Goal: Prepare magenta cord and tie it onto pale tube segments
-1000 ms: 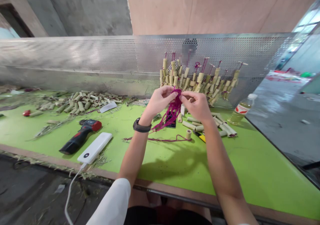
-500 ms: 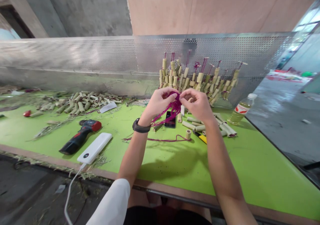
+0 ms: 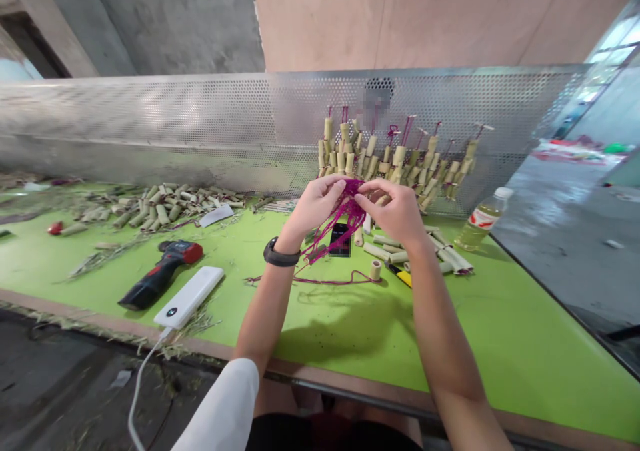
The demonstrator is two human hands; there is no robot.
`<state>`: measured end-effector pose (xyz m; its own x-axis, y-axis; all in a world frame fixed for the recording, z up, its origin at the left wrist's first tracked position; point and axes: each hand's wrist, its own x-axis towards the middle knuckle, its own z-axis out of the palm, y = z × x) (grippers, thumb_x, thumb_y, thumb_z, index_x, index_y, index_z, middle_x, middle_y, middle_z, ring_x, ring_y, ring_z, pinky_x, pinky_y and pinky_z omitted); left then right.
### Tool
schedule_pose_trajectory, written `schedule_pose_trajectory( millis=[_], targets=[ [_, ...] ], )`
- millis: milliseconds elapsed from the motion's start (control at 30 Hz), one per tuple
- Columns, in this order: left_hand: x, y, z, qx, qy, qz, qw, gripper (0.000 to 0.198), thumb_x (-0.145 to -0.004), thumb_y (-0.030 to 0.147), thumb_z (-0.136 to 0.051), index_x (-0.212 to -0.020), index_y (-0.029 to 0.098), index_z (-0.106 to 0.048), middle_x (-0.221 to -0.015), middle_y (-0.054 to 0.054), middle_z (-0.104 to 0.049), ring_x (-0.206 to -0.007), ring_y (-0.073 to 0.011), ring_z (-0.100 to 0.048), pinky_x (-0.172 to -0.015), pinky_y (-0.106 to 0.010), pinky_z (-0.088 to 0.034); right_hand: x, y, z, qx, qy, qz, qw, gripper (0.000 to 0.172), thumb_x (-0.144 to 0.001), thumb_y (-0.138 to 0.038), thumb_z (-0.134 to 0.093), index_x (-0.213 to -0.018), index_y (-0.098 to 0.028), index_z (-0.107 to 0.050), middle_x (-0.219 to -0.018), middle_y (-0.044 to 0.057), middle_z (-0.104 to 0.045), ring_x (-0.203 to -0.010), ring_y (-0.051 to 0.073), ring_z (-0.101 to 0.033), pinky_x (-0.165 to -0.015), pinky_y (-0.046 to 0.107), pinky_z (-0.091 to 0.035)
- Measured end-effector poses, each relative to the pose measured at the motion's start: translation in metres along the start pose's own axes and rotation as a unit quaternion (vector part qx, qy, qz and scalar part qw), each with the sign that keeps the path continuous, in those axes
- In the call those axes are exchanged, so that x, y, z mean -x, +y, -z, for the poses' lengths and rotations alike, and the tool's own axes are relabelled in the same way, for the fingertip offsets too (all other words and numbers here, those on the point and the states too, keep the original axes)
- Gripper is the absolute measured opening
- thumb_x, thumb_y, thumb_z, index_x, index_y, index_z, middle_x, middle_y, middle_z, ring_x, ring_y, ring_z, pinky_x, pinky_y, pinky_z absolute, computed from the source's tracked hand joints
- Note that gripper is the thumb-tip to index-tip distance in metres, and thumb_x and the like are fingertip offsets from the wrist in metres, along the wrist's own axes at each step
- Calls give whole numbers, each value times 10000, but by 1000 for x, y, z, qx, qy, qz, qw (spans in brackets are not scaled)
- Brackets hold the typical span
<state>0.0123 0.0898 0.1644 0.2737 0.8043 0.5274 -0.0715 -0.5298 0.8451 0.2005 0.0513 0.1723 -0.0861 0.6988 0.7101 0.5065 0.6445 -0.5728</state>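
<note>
While the purple cord (image 3: 356, 212) dangles mid-frame in the head view, the left hand (image 3: 319, 205) grips its bunched top, fingers curled, and the right hand (image 3: 394, 212) pinches strands alongside; the drill (image 3: 163, 272) lies lower left!

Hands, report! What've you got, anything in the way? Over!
Left hand and right hand pinching tangled purple string bundle. Bundle dangling loosely. Black rectangular phone behind it; nothing blocking.

Thread bundle (image 3: 356, 212): fibrous, matt. Tube pile (image 3: 159, 212): bamboo-like, dull. Tabletop (image 3: 505, 344): smooth, with a soft sheen. Back screen (image 3: 200, 114): perforated metal, shiny in patches. Drill (image 3: 163, 271): dark plastic, mostly matt. Power bank (image 3: 189, 297): smooth white plastic. Bottle (image 3: 481, 223): clear, glossy plastic.
</note>
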Motion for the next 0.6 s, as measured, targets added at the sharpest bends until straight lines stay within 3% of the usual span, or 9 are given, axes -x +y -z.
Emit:
schedule_pose_trajectory(
  millis=[267,433,600],
  targets=[
    [1,7,1,32,16,42,998,111,-1020,265,-608,-1027,177,-677,-875,-12,-682,-747,-101,-659,-745,-225,-575,-1,6,-2,37,35,55,997,103,-880,-292,-730,-897,-219,-801,-877,48,-803,-690,197,-691,-688,343,-549],
    [0,5,1,61,11,42,997,136,-999,309,-653,-997,173,-645,-922,-25,-702,-835,-114,-697,-846,-259,-608,0,7,-2,46,34,26,998,123,-901,-342,-713,-891,-225,-749,-751,32,-746,-604,187,-646,-600,331,-508],
    [3,4,0,52,-6,23,998,227,-962,395,-711,-984,174,-667,-959,-39,-732,-898,-134,-722,-925,-310,-615,1,6,-2,25,24,18,999,141,-929,-363,-667,-908,-224,-671,-768,39,-719,-617,180,-634,-567,313,-481]
  ],
)
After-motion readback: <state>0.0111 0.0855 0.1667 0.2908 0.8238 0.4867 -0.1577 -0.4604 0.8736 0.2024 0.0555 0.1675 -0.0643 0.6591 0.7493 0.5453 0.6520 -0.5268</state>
